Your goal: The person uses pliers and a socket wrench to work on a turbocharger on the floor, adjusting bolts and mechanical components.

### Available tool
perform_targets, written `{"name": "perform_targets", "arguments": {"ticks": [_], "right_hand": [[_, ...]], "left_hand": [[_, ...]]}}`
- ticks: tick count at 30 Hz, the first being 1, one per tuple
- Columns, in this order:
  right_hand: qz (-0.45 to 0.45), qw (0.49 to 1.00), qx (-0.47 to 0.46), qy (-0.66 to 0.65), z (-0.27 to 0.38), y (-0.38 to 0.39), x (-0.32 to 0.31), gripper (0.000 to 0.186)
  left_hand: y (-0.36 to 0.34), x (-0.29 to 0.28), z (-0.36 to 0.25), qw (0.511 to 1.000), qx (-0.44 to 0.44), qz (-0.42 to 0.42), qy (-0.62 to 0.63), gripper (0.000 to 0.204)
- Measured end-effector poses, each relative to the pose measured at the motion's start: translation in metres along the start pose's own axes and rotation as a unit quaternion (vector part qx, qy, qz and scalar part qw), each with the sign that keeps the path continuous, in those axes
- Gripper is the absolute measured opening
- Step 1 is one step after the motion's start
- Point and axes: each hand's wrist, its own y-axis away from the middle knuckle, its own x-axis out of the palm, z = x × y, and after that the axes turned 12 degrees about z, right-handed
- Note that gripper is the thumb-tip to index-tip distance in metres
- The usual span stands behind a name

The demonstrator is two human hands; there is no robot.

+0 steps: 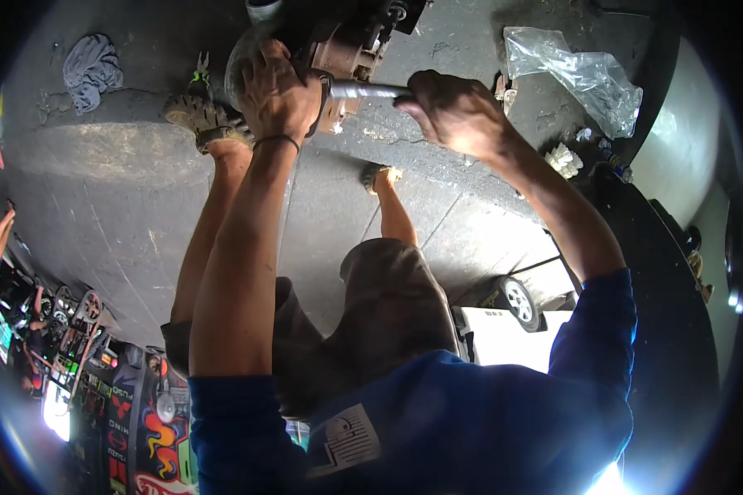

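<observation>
At the top of the head view, my left hand is bent over a round grey metal part, its fingers curled and partly hidden. Between its thumb and wrist shows a dark curved piece, from which a silver metal bar runs to the right. My right hand is wrapped around the bar's far end, with the forearm coming in from the right. Just behind the bar sits a rusty brown metal assembly on the dark floor. What my left palm covers is hidden.
Pliers with green handles and a crumpled grey cloth lie to the left. Clear plastic sheeting and a white glove lie to the right. My sandalled left foot stands close to my left hand. A wheel shows behind.
</observation>
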Motion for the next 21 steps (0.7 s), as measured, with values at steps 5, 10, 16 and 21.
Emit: {"name": "perform_targets", "arguments": {"ticks": [5, 10, 16, 21], "right_hand": [[-0.123, 0.988, 0.026, -0.095, -0.089, -0.01, 0.068, 0.039], [-0.258, 0.966, -0.015, -0.033, -0.007, 0.016, 0.03, 0.04], [-0.238, 0.967, 0.075, 0.056, -0.106, -0.017, 0.044, 0.041], [-0.307, 0.942, 0.018, 0.133, -0.052, 0.003, 0.027, 0.043]], "left_hand": [[-0.004, 0.015, -0.03, 0.999, 0.022, -0.002, 0.025, 0.03], [0.001, 0.001, -0.016, 0.999, -0.033, 0.024, -0.004, 0.03], [-0.005, 0.013, -0.034, 1.0, -0.007, 0.01, 0.021, 0.028], [0.007, 0.003, -0.016, 0.999, -0.013, 0.02, 0.033, 0.029]]}}
